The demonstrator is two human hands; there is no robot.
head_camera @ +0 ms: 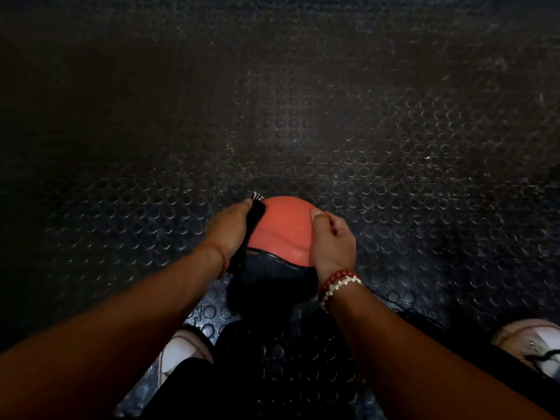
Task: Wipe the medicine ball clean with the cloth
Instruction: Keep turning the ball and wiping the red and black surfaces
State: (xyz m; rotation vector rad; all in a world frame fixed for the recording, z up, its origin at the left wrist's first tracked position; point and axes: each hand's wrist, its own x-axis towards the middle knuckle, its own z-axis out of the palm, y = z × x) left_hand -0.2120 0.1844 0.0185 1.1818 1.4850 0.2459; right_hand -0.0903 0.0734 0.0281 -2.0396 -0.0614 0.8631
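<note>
A medicine ball [283,228], orange on top and dark navy on the near side, sits on the studded floor between my feet. My left hand [231,227] grips a dark cloth [253,225] with a striped white tip and presses it against the ball's left side. My right hand [331,237] cups the ball's right side, thumb lying on the orange top and fingers curled round its far edge. The ball's underside and the cloth's lower end are lost in shadow.
Black rubber flooring [303,131] with raised round studs stretches all around. My left shoe [178,353] and right shoe [533,341], both white, stand near the bottom edge. Bead bracelets [338,283] circle my right wrist.
</note>
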